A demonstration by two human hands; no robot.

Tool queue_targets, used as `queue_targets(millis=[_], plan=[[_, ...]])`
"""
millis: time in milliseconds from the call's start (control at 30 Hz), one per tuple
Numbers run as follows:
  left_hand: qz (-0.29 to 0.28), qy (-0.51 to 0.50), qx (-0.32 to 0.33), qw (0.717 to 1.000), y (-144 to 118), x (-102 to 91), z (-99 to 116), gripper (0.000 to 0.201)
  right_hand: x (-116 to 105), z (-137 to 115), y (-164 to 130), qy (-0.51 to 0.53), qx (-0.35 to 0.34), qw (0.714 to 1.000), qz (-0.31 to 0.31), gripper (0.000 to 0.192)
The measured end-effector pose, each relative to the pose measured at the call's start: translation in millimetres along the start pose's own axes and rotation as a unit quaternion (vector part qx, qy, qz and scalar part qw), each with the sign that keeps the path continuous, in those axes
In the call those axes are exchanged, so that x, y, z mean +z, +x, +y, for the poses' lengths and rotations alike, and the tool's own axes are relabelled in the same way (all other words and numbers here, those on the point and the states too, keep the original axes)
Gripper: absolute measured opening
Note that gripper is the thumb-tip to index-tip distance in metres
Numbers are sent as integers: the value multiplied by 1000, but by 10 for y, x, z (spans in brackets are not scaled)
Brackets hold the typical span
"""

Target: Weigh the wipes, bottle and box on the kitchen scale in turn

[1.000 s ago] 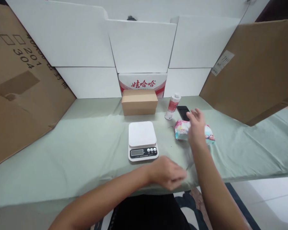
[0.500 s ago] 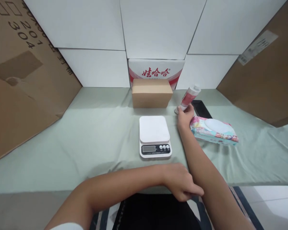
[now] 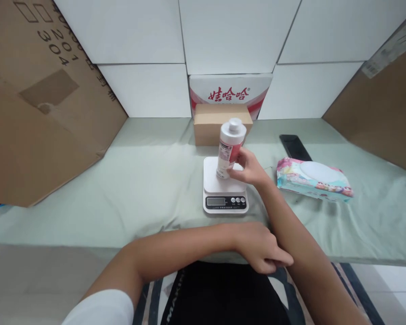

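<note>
The white bottle (image 3: 230, 146) with the red label now stands at the frame's centre, its base on or just above the platform of the kitchen scale (image 3: 225, 187); half a second ago it was tilted at the back of the surface, beside the black phone (image 3: 295, 146). The right hand (image 3: 248, 168) has carried it over and wraps its fingers around the lower half. That suggests the bottle is being set down for weighing. The left hand (image 3: 262, 248) rests loosely curled at the near edge, bottom centre, holding nothing.

Right of the scale lies a pack of wet wipes (image 3: 313, 179). Behind it sits a small cardboard box (image 3: 208, 126). The surface (image 3: 138, 180) wears a pale green cloth. White panels close the back, and large brown cardboard sheets (image 3: 37, 99) lean at upper left and right.
</note>
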State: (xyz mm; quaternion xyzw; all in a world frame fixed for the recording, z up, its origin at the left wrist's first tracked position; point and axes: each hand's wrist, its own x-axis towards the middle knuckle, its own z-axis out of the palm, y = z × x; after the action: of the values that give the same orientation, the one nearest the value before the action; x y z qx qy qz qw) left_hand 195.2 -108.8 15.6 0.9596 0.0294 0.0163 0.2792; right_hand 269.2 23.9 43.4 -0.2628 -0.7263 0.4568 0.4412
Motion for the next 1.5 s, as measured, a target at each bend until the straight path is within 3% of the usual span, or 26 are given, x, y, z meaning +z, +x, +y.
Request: queue_targets(millis=[167, 333, 400, 567, 667, 833, 1000, 1167, 1300, 1400, 1500], plan=[[8, -11, 0, 1000, -13, 20, -14, 4, 13, 79, 2, -3, 5, 1000, -8, 46], [7, -17, 0, 1000, -27, -5, -8, 3, -35, 192, 38, 63, 33, 997, -30, 54], [5, -18, 2, 1000, -29, -12, -7, 3, -76, 250, 58, 99, 18, 995, 15, 52], [19, -33, 4, 999, -24, -4, -18, 4, -179, 470, 60, 113, 3, 964, 239, 25], [22, -53, 4, 998, -16, 4, -31, 5, -206, 592, 31, 72, 34, 955, 284, 17], [11, -88, 7, 996, 0, 11, -60, 8, -202, 636, 5, 35, 42, 956, 288, 23], [23, -154, 7, 988, 0, -3, -102, 10, -142, 457, -7, 8, 30, 961, 277, 31], [42, -195, 10, 980, -22, -30, -122, 11, -5, 216, -39, -54, -17, 987, 152, 53], [44, -217, 6, 975, -22, -35, -128, 12, 82, 149, -73, -118, 3, 990, 79, 48], [46, -228, 5, 973, -16, -23, -140, 13, 62, 191, -81, -125, 23, 986, 112, 46], [50, -240, 10, 969, -17, -21, -147, 13, -46, 267, -55, -148, 28, 958, 244, 44]])
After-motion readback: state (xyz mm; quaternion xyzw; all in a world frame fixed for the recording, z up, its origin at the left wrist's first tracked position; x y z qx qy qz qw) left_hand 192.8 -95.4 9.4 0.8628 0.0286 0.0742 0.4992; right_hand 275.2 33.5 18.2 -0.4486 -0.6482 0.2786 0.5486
